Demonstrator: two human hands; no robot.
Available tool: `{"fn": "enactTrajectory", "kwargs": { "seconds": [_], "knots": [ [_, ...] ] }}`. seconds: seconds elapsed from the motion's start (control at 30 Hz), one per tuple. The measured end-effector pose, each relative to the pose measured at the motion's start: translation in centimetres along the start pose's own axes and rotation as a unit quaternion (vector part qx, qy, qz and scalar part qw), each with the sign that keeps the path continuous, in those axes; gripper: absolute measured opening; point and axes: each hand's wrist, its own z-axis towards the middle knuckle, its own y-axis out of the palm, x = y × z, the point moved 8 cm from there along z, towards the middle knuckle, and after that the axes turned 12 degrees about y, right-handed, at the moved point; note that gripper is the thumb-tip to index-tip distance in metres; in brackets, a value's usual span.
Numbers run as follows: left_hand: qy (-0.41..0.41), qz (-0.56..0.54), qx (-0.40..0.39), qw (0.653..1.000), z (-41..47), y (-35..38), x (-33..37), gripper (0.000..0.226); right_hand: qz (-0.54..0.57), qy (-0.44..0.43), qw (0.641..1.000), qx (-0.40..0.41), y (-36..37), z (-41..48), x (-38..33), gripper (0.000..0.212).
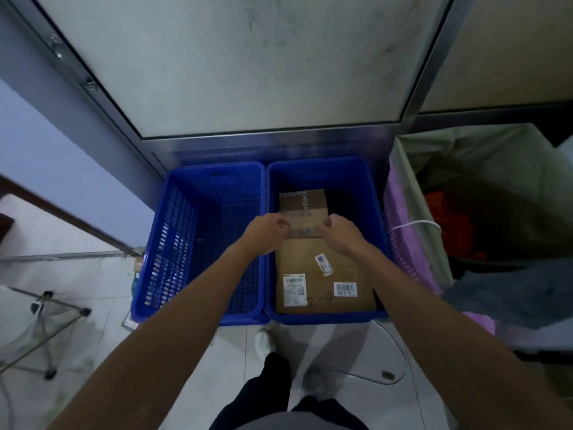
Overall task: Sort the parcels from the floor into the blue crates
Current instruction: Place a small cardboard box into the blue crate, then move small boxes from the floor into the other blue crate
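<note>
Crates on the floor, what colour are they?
Blue: the left crate and the right crate, in the head view.

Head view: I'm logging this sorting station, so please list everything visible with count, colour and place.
Left crate: 1, blue, on the floor, no parcel visible inside.
Right crate: 1, blue, beside the left crate.
Large parcel: 1, brown cardboard, near end of the right crate.
Small parcel: 1, brown cardboard, far end of the right crate.
Purple basket: 1, lilac, right of the crates, lined with a grey-green bag.
Wire stand: 1, metal, floor at left.
Shoe: 1, white, floor before the crates.
Left hand: 1, fingers curled, over the small parcel's near edge, grip unclear.
Right hand: 1, same pose, beside it.
</note>
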Motion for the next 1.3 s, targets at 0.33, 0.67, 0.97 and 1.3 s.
{"fn": "enactTrajectory", "kwargs": {
  "seconds": [0.33,0.67,0.97,1.3],
  "knots": [
    [-0.083,-0.019,0.053,0.995,-7.3,-2.4,-7.7,0.031,-0.021,-0.034,0.995,-0.089,8.2,-3.1,-3.3,0.042],
    [-0.153,0.004,0.105,0.983,-17.6,-7.5,-19.4,0.029,-0.089,-0.095,0.979,-0.158,19.0,-7.2,-10.5,0.028],
    [-0.141,0.012,0.086,0.986,-23.4,-13.1,-31.8,0.032,-0.153,-0.05,0.975,-0.15,31.7,-10.0,-16.9,0.046],
    [-0.137,-0.046,0.061,0.988,-28.9,-16.0,-43.9,0.023,-0.161,0.027,0.976,-0.144,46.1,-14.4,-20.8,0.033]
  ]
}}
